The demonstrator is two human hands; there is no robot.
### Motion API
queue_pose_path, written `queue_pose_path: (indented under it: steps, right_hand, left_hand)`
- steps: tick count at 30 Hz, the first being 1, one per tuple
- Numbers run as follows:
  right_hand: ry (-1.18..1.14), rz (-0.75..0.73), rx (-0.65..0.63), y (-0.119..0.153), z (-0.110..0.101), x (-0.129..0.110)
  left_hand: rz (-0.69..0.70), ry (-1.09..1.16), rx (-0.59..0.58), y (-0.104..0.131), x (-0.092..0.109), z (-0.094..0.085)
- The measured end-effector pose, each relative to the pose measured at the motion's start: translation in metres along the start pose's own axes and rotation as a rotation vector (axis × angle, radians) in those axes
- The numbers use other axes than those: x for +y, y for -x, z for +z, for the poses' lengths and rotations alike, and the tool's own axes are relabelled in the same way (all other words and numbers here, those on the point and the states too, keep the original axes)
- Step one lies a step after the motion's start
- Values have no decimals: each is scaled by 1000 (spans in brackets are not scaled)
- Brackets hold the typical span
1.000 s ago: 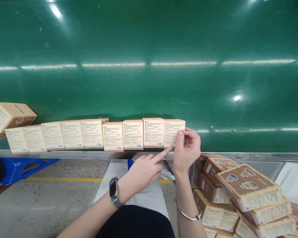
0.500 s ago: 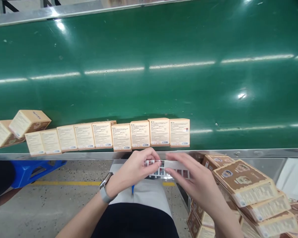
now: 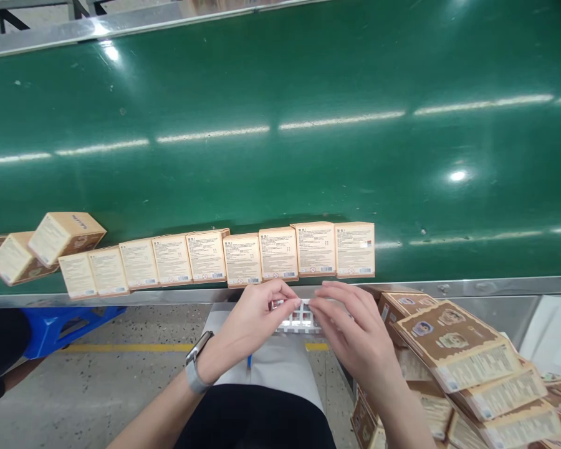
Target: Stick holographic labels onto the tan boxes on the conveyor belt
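Between my hands, just below the belt's near edge, is a sheet of small stickers (image 3: pixel 303 319) in a white grid. My left hand (image 3: pixel 262 312) pinches its left part between thumb and fingers; a watch is on that wrist. At the sheet's right part, my right hand (image 3: pixel 355 327) has thumb and index finger closed on it. Whether a loose sticker is between those fingertips is hidden. Directly above my hands, tan boxes (image 3: pixel 278 252) stand in a row along the belt. The rightmost box (image 3: pixel 354 249) carries a small coloured sticker.
The green belt (image 3: pixel 280 181) has a metal edge (image 3: pixel 159 297). Two tilted boxes (image 3: pixel 68 237) lie by the row's left end. Brown boxes (image 3: pixel 453 340) are piled at my right, near white sheets (image 3: pixel 554 333). A blue stool (image 3: pixel 60 327) and part of a person are at the left.
The boxes on the belt have shifted right. My right hand's fingers have drawn closer together on the sheet, and the sheet now shows at a flatter angle.
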State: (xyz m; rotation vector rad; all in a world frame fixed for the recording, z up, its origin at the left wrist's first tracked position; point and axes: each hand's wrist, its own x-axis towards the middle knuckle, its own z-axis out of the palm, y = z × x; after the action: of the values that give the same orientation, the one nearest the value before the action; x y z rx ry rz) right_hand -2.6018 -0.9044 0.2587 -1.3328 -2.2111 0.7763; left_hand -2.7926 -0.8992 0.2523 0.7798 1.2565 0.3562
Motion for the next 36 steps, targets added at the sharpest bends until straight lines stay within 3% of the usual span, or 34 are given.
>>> queue_pose_path:
  steps: [2, 6, 9, 19, 33, 36]
  right_hand:
    - [-101, 136, 63, -2, -1, 2]
    - [-437, 779, 308, -20, -4, 16]
    - [-685, 986, 440, -37, 2, 28]
    - [-684, 1013, 527, -41, 24, 33]
    - [-263, 1056, 565, -53, 14, 39]
    - [-256, 951, 498, -49, 1, 29]
  left_hand:
    - [-17, -20, 14, 0, 0, -2]
    - [-48, -151, -14, 2, -7, -7]
    - [-54, -204, -55, 4, -14, -9]
    - [-10, -232, -61, 6, -16, -9]
    - [26, -218, -120, 10, -10, -11]
    - [43, -181, -106, 10, -9, -12]
